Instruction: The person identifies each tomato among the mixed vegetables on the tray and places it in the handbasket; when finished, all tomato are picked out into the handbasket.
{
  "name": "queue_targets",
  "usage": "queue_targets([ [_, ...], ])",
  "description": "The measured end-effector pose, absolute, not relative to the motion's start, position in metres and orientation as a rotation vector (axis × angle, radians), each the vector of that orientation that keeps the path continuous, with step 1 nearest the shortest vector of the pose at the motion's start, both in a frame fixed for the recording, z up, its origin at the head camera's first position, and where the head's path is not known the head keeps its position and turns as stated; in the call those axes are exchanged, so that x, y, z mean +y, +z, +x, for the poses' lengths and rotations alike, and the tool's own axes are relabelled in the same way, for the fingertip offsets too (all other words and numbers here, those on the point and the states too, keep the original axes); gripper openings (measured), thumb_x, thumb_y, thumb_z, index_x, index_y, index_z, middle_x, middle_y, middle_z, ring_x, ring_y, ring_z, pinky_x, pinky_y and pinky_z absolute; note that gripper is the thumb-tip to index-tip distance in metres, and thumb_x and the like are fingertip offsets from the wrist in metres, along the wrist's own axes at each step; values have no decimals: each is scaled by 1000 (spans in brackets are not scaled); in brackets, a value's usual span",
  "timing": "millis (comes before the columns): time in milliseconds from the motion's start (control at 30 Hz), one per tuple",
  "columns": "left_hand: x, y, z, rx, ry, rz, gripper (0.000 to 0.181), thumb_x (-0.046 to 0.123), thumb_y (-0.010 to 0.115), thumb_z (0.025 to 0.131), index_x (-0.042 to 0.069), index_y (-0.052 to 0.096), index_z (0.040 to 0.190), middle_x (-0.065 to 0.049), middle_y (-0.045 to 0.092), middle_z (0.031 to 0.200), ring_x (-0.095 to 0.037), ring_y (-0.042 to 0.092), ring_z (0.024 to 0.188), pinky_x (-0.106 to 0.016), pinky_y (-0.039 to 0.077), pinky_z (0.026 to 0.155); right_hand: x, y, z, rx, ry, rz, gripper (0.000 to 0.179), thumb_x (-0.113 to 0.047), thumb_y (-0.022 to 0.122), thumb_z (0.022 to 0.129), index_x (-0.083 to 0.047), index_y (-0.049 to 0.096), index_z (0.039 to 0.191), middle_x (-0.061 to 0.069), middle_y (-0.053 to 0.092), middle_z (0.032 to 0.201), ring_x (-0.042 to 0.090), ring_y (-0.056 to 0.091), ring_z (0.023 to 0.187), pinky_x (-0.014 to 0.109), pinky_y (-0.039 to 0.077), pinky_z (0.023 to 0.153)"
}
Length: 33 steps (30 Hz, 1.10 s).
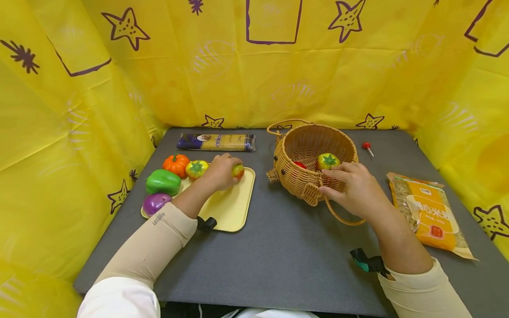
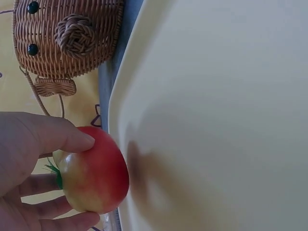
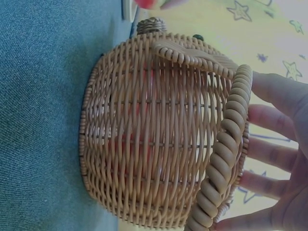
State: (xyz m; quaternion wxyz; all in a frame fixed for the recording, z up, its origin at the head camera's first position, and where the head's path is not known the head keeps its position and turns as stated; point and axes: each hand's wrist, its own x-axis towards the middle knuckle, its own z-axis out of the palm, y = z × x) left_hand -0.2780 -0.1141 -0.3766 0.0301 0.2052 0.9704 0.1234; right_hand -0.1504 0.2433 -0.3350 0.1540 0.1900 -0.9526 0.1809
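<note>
The left hand (image 1: 224, 172) gripped a red-and-yellow toy tomato (image 2: 98, 168) between thumb and fingers, at the far right part of a cream tray (image 1: 232, 216); whether the toy touched the tray was hard to tell. The right hand (image 1: 355, 187) was unclenched, its fingers stretched and spread at the near rim of a wicker basket (image 1: 294, 176) with a pig's snout. Inside the basket lay a second tomato (image 1: 328, 161) and a red item (image 1: 300, 164), mostly hidden. Along the tray's left side sat a third tomato (image 1: 196, 168), an orange pumpkin (image 1: 176, 165), a green pepper (image 1: 163, 182) and a purple vegetable (image 1: 157, 204). Beyond the tray lay a long packet (image 1: 216, 142); right of the basket, a lollipop (image 1: 366, 145) and an orange-labelled bag (image 1: 431, 210)
</note>
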Motion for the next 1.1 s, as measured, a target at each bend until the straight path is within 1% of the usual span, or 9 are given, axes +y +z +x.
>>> queue_targets([
  [167, -112, -371, -275, 3005, 451, 668, 55, 20, 78, 88, 12, 62, 140, -18, 58, 130, -40, 52, 115, -49, 47, 99, 244, -336, -151, -2722, 523, 549, 41, -27, 83, 86, -8, 76, 122, 22, 69, 119, 46, 57, 115, 63, 45, 98],
  [233, -109, -367, -274, 3013, 484, 695, 56, 21, 77, 88, 12, 61, 141, -18, 58, 133, -41, 52, 118, -50, 46, 101, 244, -336, -151, -2720, 523, 552, 41, -26, 83, 86, -8, 76, 122, 22, 69, 118, 46, 57, 115, 63, 45, 98],
  [333, -104, -359, -272, 3028, 538, 743, 57, 21, 76, 89, 12, 60, 143, -17, 56, 141, -43, 49, 128, -53, 43, 108, 244, -337, -151, -2718, 524, 556, 41, -26, 83, 86, -8, 76, 122, 22, 69, 118, 46, 58, 115, 63, 44, 98],
  [400, -99, -353, -270, 3036, 574, 767, 58, 21, 75, 89, 13, 59, 144, -16, 55, 143, -42, 47, 132, -54, 41, 110, 244, -337, -152, -2711, 523, 561, 41, -26, 83, 86, -8, 76, 122, 22, 70, 117, 46, 58, 114, 63, 45, 98],
  [633, -76, -333, -265, 3059, 667, 827, 57, 23, 73, 90, 19, 58, 145, -11, 56, 139, -37, 49, 128, -51, 46, 104, 244, -338, -152, -2694, 519, 573, 41, -25, 84, 85, -8, 76, 121, 22, 70, 116, 45, 59, 113, 62, 45, 98],
  [800, -58, -319, -265, 3084, 727, 889, 56, 24, 74, 92, 19, 58, 145, -9, 54, 143, -36, 48, 130, -50, 45, 105, 245, -338, -151, -2709, 528, 558, 41, -25, 83, 86, -8, 76, 122, 21, 70, 118, 45, 58, 115, 62, 44, 99],
  [1100, -22, -291, -265, 3087, 736, 1006, 56, 24, 72, 93, 20, 57, 147, -8, 54, 143, -35, 46, 134, -47, 45, 106, 245, -337, -151, -2731, 533, 550, 43, -28, 82, 87, -10, 75, 125, 21, 69, 121, 45, 56, 118, 63, 44, 100],
])
